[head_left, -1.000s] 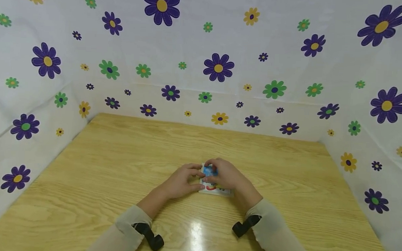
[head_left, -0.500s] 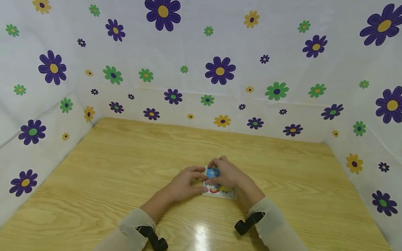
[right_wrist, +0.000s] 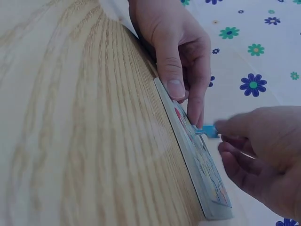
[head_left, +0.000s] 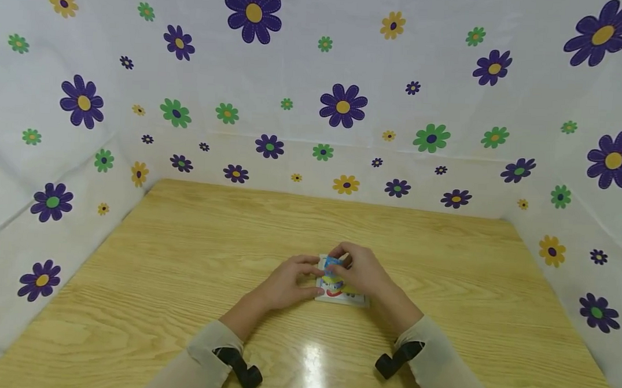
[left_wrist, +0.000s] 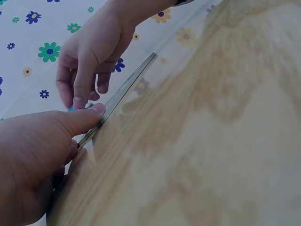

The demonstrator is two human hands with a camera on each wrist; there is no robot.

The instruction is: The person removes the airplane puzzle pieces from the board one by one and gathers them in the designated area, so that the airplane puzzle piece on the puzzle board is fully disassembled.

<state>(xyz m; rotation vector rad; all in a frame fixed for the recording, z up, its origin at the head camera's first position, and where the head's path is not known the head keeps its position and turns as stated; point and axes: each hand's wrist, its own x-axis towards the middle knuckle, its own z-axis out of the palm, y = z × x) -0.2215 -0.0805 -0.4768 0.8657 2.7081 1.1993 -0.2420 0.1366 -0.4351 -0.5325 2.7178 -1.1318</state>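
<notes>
From where I stand, it all turns on how the blue piece (head_left: 332, 265) sits against the picture board (head_left: 348, 300). The piece is above the far left part of the board, pinched narrowly between the thumb and fingers of the right hand (head_left: 364, 271). Seen from the right wrist, its length seems to run up from the board's face into that grip, so it looks stood on end rather than laid flat. Whether its lower end touches the board I cannot tell.

The left hand (head_left: 284, 285) holds the board's left side, thumb on the near left corner and fingers further up that edge. One left fingertip comes very close to the foot of the blue piece; touching or just beside it, I can't make out. Even so, the piece belongs to the right grip, which comes in over the board from its right side and covers much of the far right part.

The board lies flat on the surface (head_left: 210, 230), its near edge facing the person. As I judge it, the tight side for the piece is the board's left, where the left fingers crowd it; straight up, or out beyond the board's far edge, there is more room. Beyond that edge the wood runs on to the flowered cloth (head_left: 295, 72), well apart from the board. More wood stretches off the board's right side and in front of it, between the two forearms.
</notes>
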